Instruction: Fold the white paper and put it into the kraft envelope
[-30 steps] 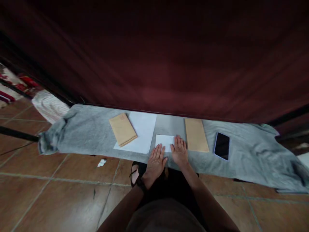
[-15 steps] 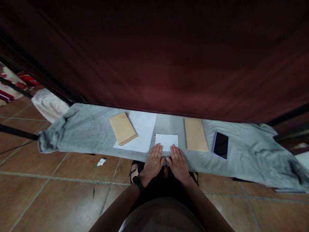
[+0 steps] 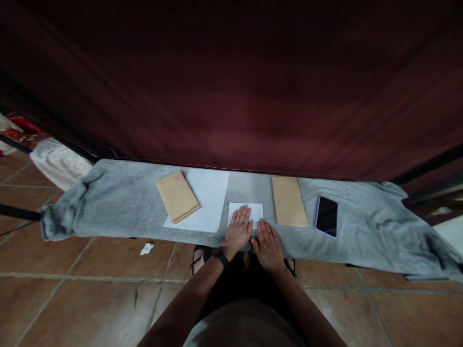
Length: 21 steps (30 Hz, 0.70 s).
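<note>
Small folded white paper lies at the near edge of the grey cloth, about midway along, between a white sheet and a brown envelope. Left hand flat on it, fingers straight and close, pressing; right hand flat likewise, fingertips at its near right corner, neither pinching anything. Judged light, thin, easily creased, apt to slide under a push: best lifted by the free far edge or a far corner.

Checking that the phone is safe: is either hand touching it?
No, the left hand and right hand lie flat at the small white paper, while the phone lies apart on the grey cloth beyond a brown envelope.
</note>
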{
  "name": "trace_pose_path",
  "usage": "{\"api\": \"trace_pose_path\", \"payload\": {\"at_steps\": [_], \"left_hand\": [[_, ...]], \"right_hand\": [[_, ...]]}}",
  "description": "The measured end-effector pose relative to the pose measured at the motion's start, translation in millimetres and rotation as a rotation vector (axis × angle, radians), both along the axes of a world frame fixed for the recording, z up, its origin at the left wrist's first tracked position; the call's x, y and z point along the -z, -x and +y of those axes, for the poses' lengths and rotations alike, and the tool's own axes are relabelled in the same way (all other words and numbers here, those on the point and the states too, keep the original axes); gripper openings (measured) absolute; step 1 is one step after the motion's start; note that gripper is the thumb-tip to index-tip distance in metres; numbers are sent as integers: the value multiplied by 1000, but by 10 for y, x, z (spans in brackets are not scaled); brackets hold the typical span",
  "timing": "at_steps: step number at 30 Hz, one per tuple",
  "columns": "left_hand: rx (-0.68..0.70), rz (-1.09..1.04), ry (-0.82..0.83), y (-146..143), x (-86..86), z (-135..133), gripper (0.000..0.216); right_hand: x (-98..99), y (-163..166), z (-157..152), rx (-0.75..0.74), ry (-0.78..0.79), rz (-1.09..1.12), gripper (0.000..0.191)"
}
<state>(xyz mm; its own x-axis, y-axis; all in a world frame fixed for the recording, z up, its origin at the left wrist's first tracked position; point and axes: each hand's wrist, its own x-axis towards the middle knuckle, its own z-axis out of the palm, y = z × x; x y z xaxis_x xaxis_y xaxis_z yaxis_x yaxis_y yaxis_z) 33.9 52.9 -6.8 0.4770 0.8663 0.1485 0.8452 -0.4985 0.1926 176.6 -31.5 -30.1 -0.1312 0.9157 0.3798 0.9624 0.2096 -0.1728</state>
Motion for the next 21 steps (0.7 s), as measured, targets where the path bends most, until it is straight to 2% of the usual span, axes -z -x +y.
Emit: {"api": "trace_pose_path", "payload": {"at_steps": [5, 11, 17, 21], "left_hand": [[-64, 9, -16, 121, 76, 143, 57], [-111, 3, -48, 280, 122, 162, 59], [-104, -19, -47, 286, 150, 171, 60], [-83, -8, -35, 304, 163, 175, 62]], "right_hand": [[-13, 3, -6, 1, -4, -8, 65], [-81, -1, 37, 16, 40, 27, 60], [-217, 121, 452, -51, 117, 115, 53], [-142, 236, 685, -63, 131, 129, 52]]}}
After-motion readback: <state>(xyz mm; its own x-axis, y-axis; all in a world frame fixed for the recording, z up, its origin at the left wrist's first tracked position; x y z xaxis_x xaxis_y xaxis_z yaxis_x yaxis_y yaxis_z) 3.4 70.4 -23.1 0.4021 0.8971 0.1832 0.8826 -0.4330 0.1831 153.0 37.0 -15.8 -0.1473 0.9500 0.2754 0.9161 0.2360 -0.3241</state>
